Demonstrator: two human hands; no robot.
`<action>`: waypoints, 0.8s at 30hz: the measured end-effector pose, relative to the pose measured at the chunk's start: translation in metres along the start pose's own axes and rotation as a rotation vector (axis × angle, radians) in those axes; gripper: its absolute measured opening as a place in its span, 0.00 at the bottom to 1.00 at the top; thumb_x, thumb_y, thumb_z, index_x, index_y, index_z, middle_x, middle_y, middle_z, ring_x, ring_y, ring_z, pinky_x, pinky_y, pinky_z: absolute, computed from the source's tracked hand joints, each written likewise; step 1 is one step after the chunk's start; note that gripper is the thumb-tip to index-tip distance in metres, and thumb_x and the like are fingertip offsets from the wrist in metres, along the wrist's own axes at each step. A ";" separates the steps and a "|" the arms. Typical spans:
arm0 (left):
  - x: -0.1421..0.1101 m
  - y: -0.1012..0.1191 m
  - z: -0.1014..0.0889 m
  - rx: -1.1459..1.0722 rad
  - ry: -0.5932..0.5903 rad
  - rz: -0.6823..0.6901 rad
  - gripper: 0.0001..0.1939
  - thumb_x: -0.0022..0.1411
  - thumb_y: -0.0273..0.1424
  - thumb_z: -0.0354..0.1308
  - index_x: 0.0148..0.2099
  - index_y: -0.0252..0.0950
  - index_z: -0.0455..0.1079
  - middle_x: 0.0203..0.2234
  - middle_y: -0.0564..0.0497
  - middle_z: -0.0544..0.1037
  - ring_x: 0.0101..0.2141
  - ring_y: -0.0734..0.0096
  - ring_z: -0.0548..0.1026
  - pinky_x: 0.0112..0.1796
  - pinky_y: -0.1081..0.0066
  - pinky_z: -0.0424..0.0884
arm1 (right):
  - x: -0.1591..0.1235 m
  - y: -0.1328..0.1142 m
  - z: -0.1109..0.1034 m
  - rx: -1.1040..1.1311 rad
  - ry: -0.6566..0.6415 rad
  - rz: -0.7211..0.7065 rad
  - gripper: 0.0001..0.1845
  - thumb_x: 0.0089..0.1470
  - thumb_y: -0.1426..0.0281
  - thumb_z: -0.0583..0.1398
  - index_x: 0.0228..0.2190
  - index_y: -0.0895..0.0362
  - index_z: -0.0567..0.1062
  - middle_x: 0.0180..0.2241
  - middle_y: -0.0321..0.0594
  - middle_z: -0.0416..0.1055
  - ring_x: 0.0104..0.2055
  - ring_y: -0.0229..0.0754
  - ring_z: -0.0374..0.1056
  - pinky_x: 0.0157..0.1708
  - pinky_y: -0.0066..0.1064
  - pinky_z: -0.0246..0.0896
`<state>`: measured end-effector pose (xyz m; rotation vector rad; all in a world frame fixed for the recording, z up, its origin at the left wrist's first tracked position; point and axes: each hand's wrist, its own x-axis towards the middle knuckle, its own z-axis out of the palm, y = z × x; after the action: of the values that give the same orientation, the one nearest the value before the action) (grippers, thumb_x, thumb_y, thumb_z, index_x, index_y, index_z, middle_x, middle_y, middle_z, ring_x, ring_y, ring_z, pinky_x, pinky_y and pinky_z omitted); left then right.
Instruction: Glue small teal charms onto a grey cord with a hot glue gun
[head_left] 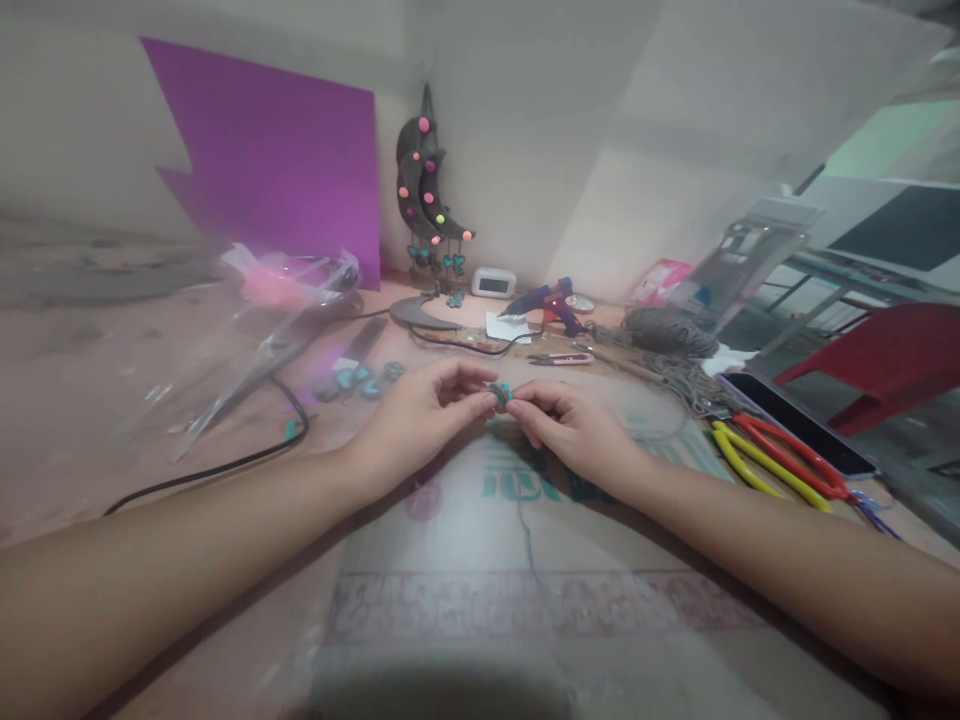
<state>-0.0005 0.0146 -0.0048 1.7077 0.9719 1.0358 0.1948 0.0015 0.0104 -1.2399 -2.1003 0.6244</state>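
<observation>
Between my two hands is a small grey-and-turquoise ornament (501, 396), apparently wrapped in yarn; the fingers cover much of it. My left hand (431, 408) pinches its left side with thumb and fingers. On its other side, my right hand (574, 425) grips the edge with closed fingertips. A thin grey strand (527, 535) runs over the printed board below the hands; whether it joins the ornament is hidden. Several similar turquoise-and-grey pieces (358, 380) lie just beyond my left hand.
Beyond the hands lie pink thread snips (562, 359), a blue glue gun (544, 303) and a grey felt crescent (424, 313). Grey yarn (667, 332), a phone (799, 425), and red-handled (795, 455) and yellow-handled (765, 468) tools sit right. A black cable (217, 478) and clear plastic (247, 370) lie left.
</observation>
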 end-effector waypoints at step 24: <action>-0.003 0.009 0.000 0.075 0.011 -0.128 0.11 0.64 0.39 0.55 0.34 0.37 0.68 0.21 0.56 0.73 0.15 0.78 0.63 0.15 0.76 0.56 | -0.005 0.017 -0.003 -0.305 0.156 -0.245 0.07 0.61 0.66 0.59 0.38 0.55 0.75 0.24 0.34 0.70 0.24 0.36 0.61 0.27 0.27 0.56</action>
<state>-0.0005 0.0090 0.0028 1.6782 1.1240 0.9363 0.2090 0.0051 -0.0005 -1.1212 -2.2226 0.0973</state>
